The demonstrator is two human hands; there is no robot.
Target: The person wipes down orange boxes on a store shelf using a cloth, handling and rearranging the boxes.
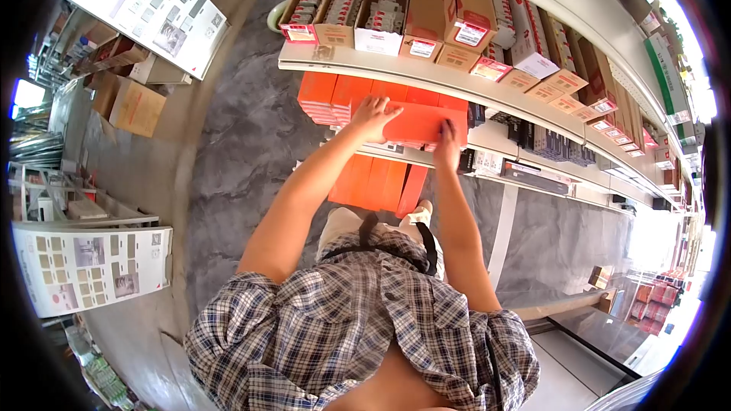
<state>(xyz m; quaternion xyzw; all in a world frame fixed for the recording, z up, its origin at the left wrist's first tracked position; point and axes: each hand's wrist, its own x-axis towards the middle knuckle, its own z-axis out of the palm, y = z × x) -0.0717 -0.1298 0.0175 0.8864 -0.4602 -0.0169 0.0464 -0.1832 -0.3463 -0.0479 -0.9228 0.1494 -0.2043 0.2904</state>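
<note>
Two hands on an orange box at the shelf

Head view: From where I stand, the person in the checked shirt (373,320) is facing a long shelf unit, both arms stretched toward a stack of orange boxes (316,90). One long orange box (417,120) is between the hands, in front of that stack, just below the upper shelf (343,59). The left hand (375,118) is clamped on its left end, fingers bent over the edge and slightly apart. The right hand (447,146) is clamped on its right end, fingers close together, the tips looking dark against the orange. I can't make out whether the box's underside is touching anything.

Above, the upper shelf carries a row of open brown cartons (423,19), some packed with small white packets (384,15). More orange boxes stand lower down (373,184), near the person's feet. To the right of the held box, dark small boxes (544,141) line the middle shelf, and a long dark package (537,177) lies below them. The floor (244,106) is grey and marbled. Off to the left are two display boards (99,270) covered in small pictures, with a brown carton (137,109) between them.
</note>
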